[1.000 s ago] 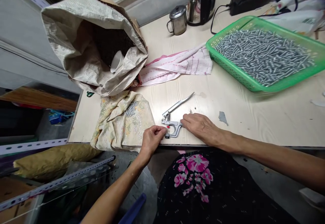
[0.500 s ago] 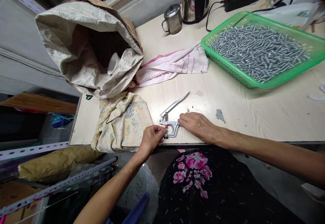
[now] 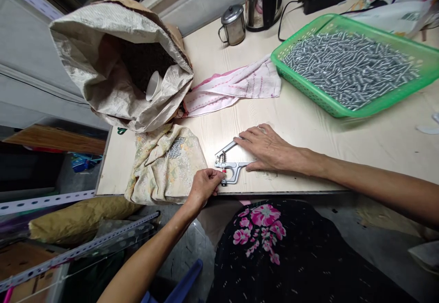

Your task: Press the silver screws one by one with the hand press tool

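A pair of silver snap-fastener pliers lies near the table's front edge, jaw toward my left hand, handles spread apart. My right hand spans the handles, fingers over the upper one and thumb at the end of the lower one. At the jaw, just below its red part, my left hand is closed in a pinch. Whatever sits between those fingertips is too small or hidden to make out. Left of the pliers, a pile of small silvery metal pieces rests on a crumpled floral cloth.
A green basket full of short silvery metal pieces stands at right. An open woven sack with a white cup inside is at left. Behind are a pink-white towel, a lidded metal mug and a kettle.
My right hand has moved up from beside the lower handle and now reaches across both handles of the pliers. The left hand keeps its pinch at the jaw.
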The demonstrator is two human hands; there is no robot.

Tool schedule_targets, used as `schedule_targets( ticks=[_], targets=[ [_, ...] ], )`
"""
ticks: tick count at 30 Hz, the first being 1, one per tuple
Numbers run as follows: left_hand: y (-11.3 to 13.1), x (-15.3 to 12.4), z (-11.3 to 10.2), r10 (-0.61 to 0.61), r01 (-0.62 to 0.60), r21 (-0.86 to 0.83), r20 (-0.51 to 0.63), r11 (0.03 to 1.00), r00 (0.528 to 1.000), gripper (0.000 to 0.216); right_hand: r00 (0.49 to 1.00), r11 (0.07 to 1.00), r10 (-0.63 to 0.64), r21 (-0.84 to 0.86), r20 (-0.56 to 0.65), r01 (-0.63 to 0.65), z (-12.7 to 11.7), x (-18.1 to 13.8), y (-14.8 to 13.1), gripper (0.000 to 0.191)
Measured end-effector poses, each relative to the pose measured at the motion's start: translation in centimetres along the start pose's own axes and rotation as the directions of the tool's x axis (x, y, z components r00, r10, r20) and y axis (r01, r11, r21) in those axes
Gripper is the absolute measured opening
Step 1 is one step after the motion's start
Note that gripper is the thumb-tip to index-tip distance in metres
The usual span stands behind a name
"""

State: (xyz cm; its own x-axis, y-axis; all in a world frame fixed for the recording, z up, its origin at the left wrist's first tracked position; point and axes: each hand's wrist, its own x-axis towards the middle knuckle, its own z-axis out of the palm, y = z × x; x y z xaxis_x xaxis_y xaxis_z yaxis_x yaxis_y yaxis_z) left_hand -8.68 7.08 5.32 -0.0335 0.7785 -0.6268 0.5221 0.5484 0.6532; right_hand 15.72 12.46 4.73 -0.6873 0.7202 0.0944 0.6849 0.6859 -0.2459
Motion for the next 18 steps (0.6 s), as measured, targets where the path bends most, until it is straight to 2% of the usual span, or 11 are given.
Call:
schedule_targets(
  ticks=[3, 5, 7, 8, 10, 11, 13, 14, 15, 18],
  targets=[
    [0.0, -0.1, 0.0, -0.018, 0.018, 0.015, 0.006, 1.000, 1.000, 0.023, 0.999, 1.000, -0.001, -0.004, -0.033, 0.001, 0.0, 0.0, -0.3, 0.064],
    [0.1, -0.5, -0.1, -0.005, 0.006, 0.098, -0.003, 0.995, 1.000, 0.024, 0.999, 1.000, -0.004, 0.015, -0.042, 0.004, 0.0, -0.1, -0.5, 0.062],
    [0.2, -1.1, 0.1, 0.133, -0.108, 0.269, -0.077, 0.957, 0.988, 0.025, 0.999, 0.999, -0.004, 0.048, -0.036, 0.006, 0.2, -0.2, -0.7, 0.060],
    [0.4, -1.4, 0.2, 0.255, -0.196, 0.374, -0.116, 0.907, 0.960, 0.024, 0.999, 0.998, -0.002, 0.064, -0.032, 0.004, 0.2, -0.3, -0.8, 0.059],
    [0.9, -1.6, 0.7, 0.530, -0.384, 0.561, -0.117, 0.733, 0.840, 0.021, 0.999, 0.996, 0.010, 0.086, -0.035, -0.007, 0.4, -0.4, -1.0, 0.056],
    [1.2, -1.5, 1.0, 0.634, -0.464, 0.624, -0.067, 0.629, 0.770, 0.025, 0.999, 0.995, 0.016, 0.096, -0.041, -0.012, 0.5, -0.4, -1.1, 0.056],
    [2.2, -0.8, 1.7, 0.741, -0.573, 0.697, 0.088, 0.431, 0.666, 0.047, 0.999, 0.993, 0.025, 0.115, -0.044, -0.020, 0.5, -0.5, -1.2, 0.060],
    [2.8, -0.4, 2.0, 0.752, -0.599, 0.720, 0.165, 0.350, 0.638, 0.057, 0.999, 0.992, 0.028, 0.123, -0.036, -0.024, 0.5, -0.5, -1.2, 0.063],
    [3.3, 0.1, 2.2, 0.742, -0.607, 0.741, 0.228, 0.288, 0.630, 0.063, 0.999, 0.991, 0.031, 0.128, -0.020, -0.029, 0.4, -0.6, -1.1, 0.067],
    [4.9, 1.3, 2.6, 0.662, -0.586, 0.788, 0.338, 0.189, 0.669, 0.063, 0.996, 0.991, 0.088, 0.100, 0.034, -0.091, -0.2, -1.0, -0.8, 0.068]
  ],
)
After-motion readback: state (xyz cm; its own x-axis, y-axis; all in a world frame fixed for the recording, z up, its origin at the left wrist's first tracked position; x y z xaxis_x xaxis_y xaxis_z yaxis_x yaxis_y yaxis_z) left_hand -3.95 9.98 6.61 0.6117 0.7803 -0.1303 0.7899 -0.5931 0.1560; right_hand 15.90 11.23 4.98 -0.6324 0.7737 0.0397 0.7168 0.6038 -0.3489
